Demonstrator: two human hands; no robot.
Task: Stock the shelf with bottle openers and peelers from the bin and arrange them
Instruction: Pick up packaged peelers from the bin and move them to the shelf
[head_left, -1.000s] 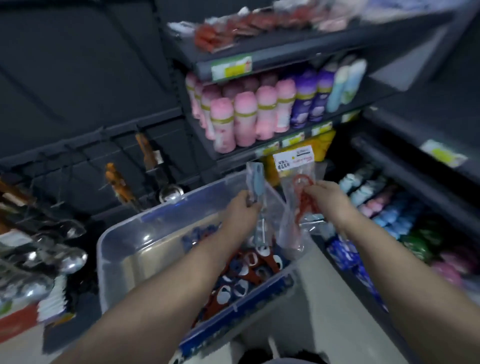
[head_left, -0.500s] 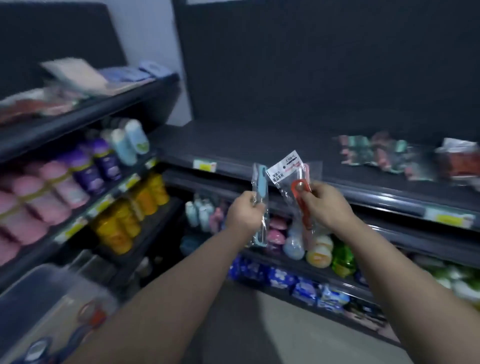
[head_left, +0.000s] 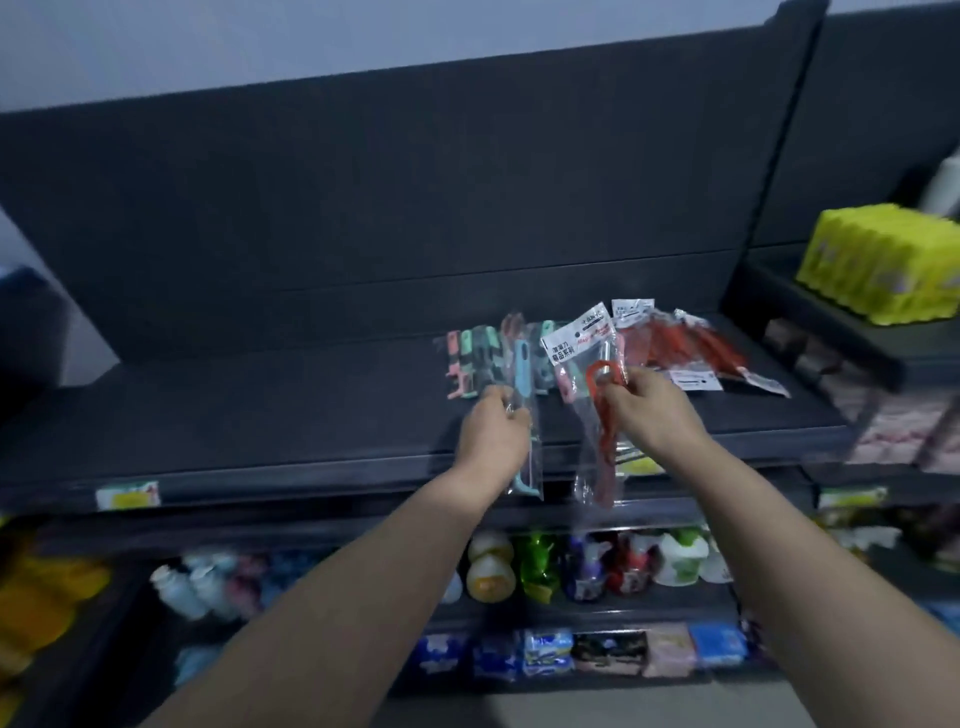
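My left hand (head_left: 493, 434) grips a light-blue peeler (head_left: 523, 384) in a clear packet. My right hand (head_left: 649, 410) holds a red bottle opener (head_left: 605, 415) in a clear bag with a white label. Both packets hang over the front of the dark top shelf (head_left: 311, 415). Behind them on the shelf lie a pile of pastel peelers (head_left: 480, 364) and, to its right, a pile of red bottle openers (head_left: 680, 348). The bin is out of view.
The shelf's left half is bare. Price tags (head_left: 127, 493) sit on its front edge. Below are rows of bottles (head_left: 587, 566) and small packs (head_left: 545, 652). A yellow package (head_left: 883, 260) rests on a raised shelf at the right.
My view has swung from the bin, past the left shelves, onto the top shelf. Both hands have carried their packets up over the shelf's front edge, close to the two piles.
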